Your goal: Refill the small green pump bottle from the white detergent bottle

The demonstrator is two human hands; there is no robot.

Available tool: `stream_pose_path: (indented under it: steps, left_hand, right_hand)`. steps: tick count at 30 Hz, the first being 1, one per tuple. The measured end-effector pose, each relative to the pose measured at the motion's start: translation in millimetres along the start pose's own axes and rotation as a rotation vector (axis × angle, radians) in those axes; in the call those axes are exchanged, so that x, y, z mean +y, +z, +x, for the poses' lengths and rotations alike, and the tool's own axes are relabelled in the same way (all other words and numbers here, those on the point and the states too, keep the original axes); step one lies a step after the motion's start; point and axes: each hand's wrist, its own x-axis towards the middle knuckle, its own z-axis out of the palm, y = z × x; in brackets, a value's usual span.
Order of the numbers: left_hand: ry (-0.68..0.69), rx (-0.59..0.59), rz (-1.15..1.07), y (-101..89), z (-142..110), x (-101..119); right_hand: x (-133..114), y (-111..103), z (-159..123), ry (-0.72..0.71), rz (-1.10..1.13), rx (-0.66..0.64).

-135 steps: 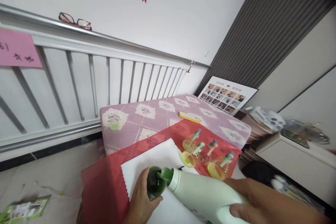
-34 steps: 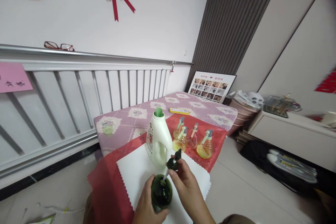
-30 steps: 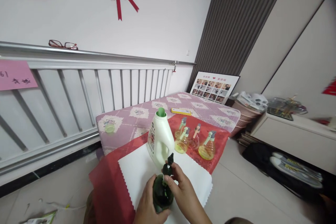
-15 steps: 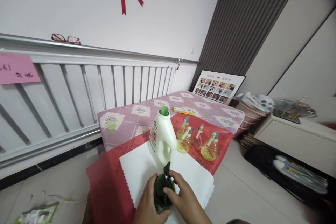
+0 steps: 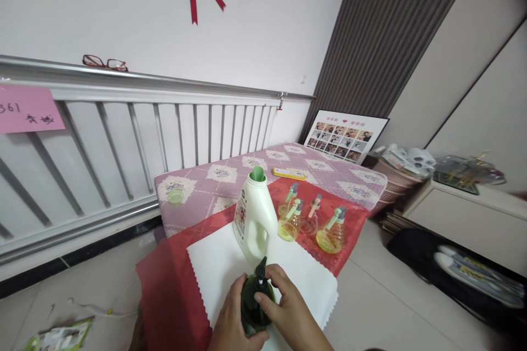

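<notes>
My left hand is wrapped around the left side of a dark green spray bottle at the front of the white mat. From the right, the fingers and thumb of my right hand close around its black spray head. The bottle stands roughly upright, its lower part partly hidden by my hands. Just beyond it is a large pale green jug with a handle and no cap, a green spout showing in its mouth.
Several clear spray bottles stand to the right on the red cloth, some with yellow liquid inside. A green cap and a yellow box lie on the flowered tablecloth. A radiator runs along the wall behind.
The view has shifted very slightly. The right thumb has moved a little on the spray head, and both hands keep their hold on the bottle.
</notes>
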Motion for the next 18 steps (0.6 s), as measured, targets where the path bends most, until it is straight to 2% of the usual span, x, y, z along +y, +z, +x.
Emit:
stream_pose_path:
  steps: [7,14,18]
  left_hand:
    - [0.0,0.022,-0.042,-2.6,-2.8,10.8]
    - [-0.05,0.014,-0.053,-9.6,-3.6,41.9]
    - [-0.055,0.009,-0.041,-11.8,-4.5,45.9]
  right_hand:
    - [7.7,-6.6,-6.2,-0.013,0.023,-0.042]
    - [-7.5,-18.1,-2.3,-0.022,-0.055,-0.158]
    - [-12.7,-28.6,3.7,-0.033,-0.127,-0.261]
